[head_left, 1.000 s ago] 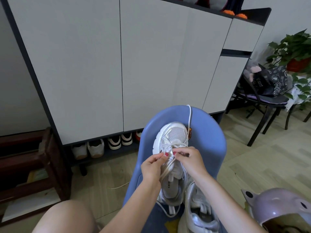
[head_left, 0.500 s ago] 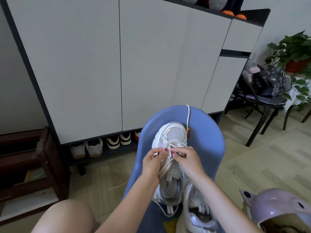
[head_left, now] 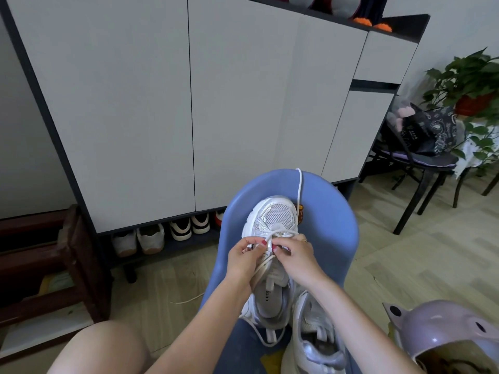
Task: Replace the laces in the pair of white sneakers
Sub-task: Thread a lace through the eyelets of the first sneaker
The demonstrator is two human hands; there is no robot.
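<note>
A white sneaker (head_left: 271, 220) is laid toe-away on the blue chair (head_left: 332, 233), its lace (head_left: 266, 242) pinched by the left hand (head_left: 244, 256) and right hand (head_left: 293, 256). The second sneaker (head_left: 316, 344) is set just beside it.

"CECE" printed in dark letters on insole (head_left: 267, 299) of the upper sneaker (head_left: 272, 220), running along its length. Black bag (head_left: 421, 132) on the chair has white markings, too small to read. No other legible text.
</note>
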